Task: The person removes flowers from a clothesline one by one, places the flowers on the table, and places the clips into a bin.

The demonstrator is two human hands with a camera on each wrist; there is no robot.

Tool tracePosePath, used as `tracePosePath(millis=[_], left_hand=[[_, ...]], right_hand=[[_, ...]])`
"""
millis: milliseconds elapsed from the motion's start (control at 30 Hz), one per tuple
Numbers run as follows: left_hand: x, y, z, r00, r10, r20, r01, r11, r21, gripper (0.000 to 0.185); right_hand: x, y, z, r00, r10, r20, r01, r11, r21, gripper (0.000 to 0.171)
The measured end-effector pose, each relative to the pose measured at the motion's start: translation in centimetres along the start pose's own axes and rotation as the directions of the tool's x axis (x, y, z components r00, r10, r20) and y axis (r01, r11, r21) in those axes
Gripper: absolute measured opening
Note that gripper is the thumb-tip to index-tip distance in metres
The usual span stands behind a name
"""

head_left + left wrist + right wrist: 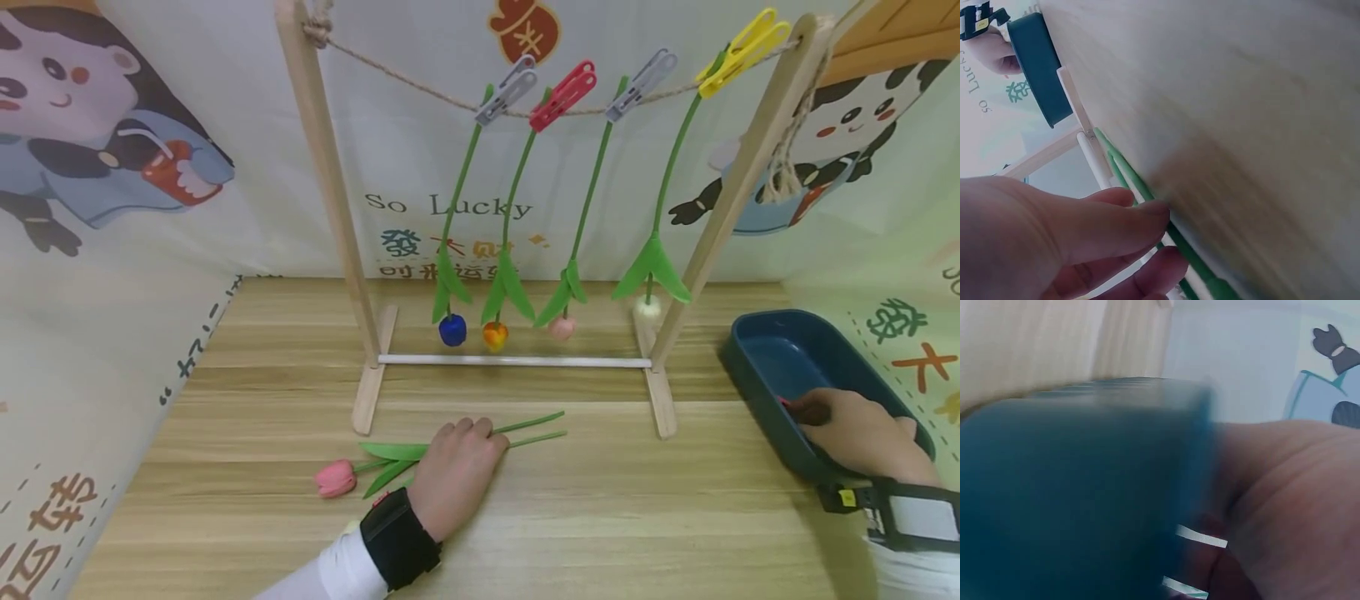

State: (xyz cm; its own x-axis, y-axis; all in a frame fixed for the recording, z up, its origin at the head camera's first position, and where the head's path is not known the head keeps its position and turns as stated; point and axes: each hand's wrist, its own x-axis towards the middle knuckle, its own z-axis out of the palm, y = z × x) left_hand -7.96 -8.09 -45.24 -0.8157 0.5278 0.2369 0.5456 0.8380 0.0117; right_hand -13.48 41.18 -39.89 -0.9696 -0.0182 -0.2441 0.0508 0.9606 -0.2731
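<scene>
My left hand (471, 440) lies on the wooden table over two artificial tulips, its fingers curled down onto their green stems (536, 428). A pink tulip head (335, 478) pokes out to the hand's left. In the left wrist view the fingertips (1159, 211) touch the green stems (1129, 175). My right hand (816, 414) reaches into a dark blue tray (757, 392) at the right, its fingers curled round a small red piece (784, 402). The right wrist view is blurred and shows only the tray wall (1085, 487) and the hand (1285, 500).
A wooden rack (330, 208) with a rope stands at the back. Grey (508, 87), red (562, 94), grey (641, 83) and yellow (742, 52) clips hold tulips upside down. Printed cloth walls close in the table on the left, back and right.
</scene>
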Motion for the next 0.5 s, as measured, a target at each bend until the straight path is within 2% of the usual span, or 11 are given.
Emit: tracePosePath(millis=[133, 267, 367, 500], left_hand=[[-0.1, -0.1, -0.6, 1.000, -0.004, 0.016, 0.004, 1.000, -0.012, 0.015], [-0.1, -0.2, -1.9, 0.999, -0.011, 0.034, 0.013, 0.999, -0.044, 0.018], [-0.1, -0.4, -3.5, 1.000, -0.018, 0.023, 0.020, 0.996, -0.083, 0.024], [0.0, -1.1, -5.7, 0.998, -0.046, -0.033, 0.040, 0.986, -0.162, 0.028]], right_hand=[[-0.7, -1.1, -1.2, 0.997, -0.023, -0.072, 0.021, 0.999, -0.026, 0.044], [-1.8, -3.3, -2.8, 0.983, -0.070, -0.169, 0.062, 0.997, -0.056, 0.046], [-2.6, -5.7, -4.1, 0.958, -0.131, -0.257, 0.110, 0.990, -0.092, 0.044], [-3.5, -9.3, -5.9, 0.913, -0.209, -0.351, 0.164, 0.974, -0.154, 0.042]])
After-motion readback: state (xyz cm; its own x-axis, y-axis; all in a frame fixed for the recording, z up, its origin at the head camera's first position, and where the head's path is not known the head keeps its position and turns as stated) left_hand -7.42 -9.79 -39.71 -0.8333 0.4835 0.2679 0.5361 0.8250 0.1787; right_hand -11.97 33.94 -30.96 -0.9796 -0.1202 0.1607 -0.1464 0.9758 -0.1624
